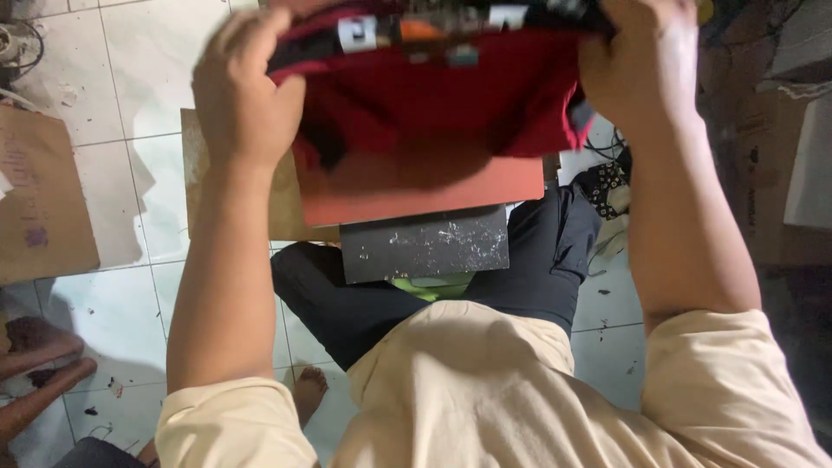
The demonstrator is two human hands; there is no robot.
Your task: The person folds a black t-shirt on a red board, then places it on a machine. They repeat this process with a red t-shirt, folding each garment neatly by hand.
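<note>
A dark red garment [442,95] with a printed design along its top edge hangs between both hands, held up over a flat orange-red pad [416,192]. My left hand [247,95] grips the garment's left edge. My right hand [646,61] grips its right edge near the top of the view. Under the pad sits a dark grey scratched plate [425,245]. The garment hides the far part of the pad.
I sit with legs in black trousers [347,303] on a white tiled floor [113,321]. A brown cardboard sheet [39,199] lies at the left, wooden legs [35,373] at the lower left, and cables and dark clutter [763,130] at the right.
</note>
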